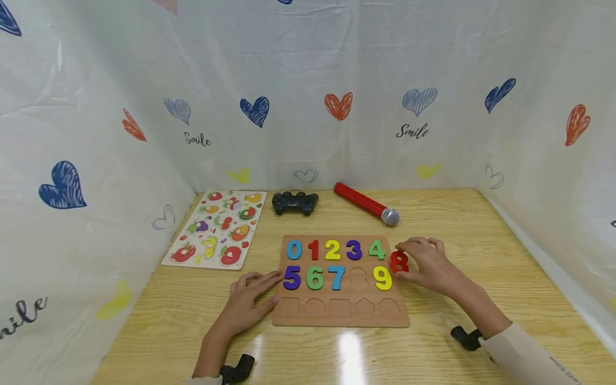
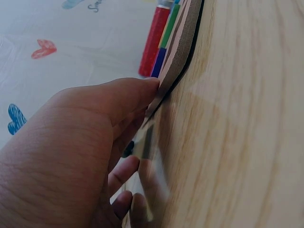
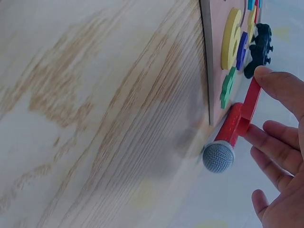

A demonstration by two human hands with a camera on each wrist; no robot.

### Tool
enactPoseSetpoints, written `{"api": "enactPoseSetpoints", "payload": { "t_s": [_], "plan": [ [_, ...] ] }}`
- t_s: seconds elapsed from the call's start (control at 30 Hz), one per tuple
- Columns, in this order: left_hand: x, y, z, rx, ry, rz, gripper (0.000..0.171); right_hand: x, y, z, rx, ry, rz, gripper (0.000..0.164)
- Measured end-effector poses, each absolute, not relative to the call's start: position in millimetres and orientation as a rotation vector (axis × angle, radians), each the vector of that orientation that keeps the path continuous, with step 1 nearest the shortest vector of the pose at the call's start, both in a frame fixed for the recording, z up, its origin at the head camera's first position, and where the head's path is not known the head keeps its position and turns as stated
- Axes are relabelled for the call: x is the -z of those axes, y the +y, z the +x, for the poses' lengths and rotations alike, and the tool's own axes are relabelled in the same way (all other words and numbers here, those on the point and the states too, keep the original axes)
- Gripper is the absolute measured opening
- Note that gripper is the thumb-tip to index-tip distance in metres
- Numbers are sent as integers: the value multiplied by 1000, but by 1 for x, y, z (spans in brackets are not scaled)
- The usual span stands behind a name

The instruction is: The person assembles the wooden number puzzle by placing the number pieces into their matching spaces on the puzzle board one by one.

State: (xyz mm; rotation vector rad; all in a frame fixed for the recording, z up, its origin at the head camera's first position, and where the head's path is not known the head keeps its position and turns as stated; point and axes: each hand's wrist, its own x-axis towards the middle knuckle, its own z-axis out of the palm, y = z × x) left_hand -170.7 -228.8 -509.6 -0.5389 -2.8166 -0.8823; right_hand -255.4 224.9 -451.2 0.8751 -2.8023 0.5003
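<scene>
A wooden number puzzle board [image 1: 341,308] lies on the table, with coloured digits in its two upper rows. Between the blue 7 [image 1: 336,278] and the yellow 9 [image 1: 383,278] is a bare 8-shaped recess [image 1: 359,279]. My right hand [image 1: 430,267] pinches a red number 8 [image 1: 399,262] between thumb and fingers beside the board's right edge; the right wrist view shows this red piece [image 3: 251,102] edge-on, off the table. My left hand [image 1: 247,302] touches the board's left edge with thumb and fingertips, its fingers fairly straight. Several shape recesses run along the board's bottom row.
Behind the board lie a black game controller [image 1: 295,202] and a red microphone [image 1: 363,200] with a silver head. A fruit picture board [image 1: 216,230] is at the back left. White curtains [image 1: 308,144] printed with hearts enclose the table's back and sides.
</scene>
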Motion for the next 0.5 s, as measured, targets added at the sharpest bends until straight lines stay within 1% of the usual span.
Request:
{"api": "enactPoseSetpoints", "payload": {
  "t_s": [0.33,0.5],
  "plan": [
    [507,-229,-171,881,-2814,-543,51,447,204,-253,-493,-2782,969,61],
    [507,-228,-171,882,-2810,-553,51,447,195,-250,-501,-2778,1000,56]
  ]
}}
